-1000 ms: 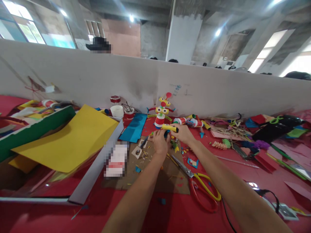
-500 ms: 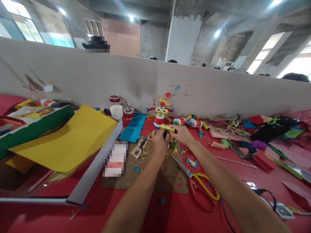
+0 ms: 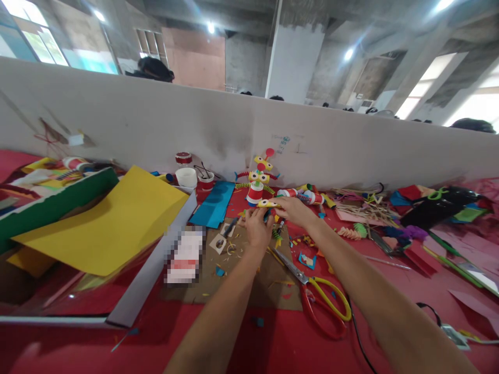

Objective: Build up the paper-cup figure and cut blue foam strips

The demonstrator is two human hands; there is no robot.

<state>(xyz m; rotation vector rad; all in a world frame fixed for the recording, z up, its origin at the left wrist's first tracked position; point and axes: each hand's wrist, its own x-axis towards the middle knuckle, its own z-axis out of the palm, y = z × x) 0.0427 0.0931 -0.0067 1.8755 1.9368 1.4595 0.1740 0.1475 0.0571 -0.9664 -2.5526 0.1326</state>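
A yellow paper piece with an eye on it [image 3: 263,203] is held between both hands, over the top of a brown cardboard mat [image 3: 249,291]. My left hand [image 3: 257,226] is closed on its left part from below. My right hand [image 3: 290,209] pinches its right end; the fingertips are partly hidden. Just behind stands a paper figure [image 3: 255,191] with a red and white cup body, eyes and spring arms. Large scissors [image 3: 300,275] with red and yellow handles lie right of my left forearm.
A box [image 3: 134,296] with a yellow sheet [image 3: 113,223] stands at left. Blue paper [image 3: 213,205] and white cups [image 3: 186,177] lie near the white partition [image 3: 218,130]. Sticks [image 3: 368,208], a black bag [image 3: 432,208] and a cable [image 3: 356,332] are at right.
My right hand has shifted slightly left and its forearm a little to the right. The yellow piece has turned slightly, its right end now more covered by the fingers.
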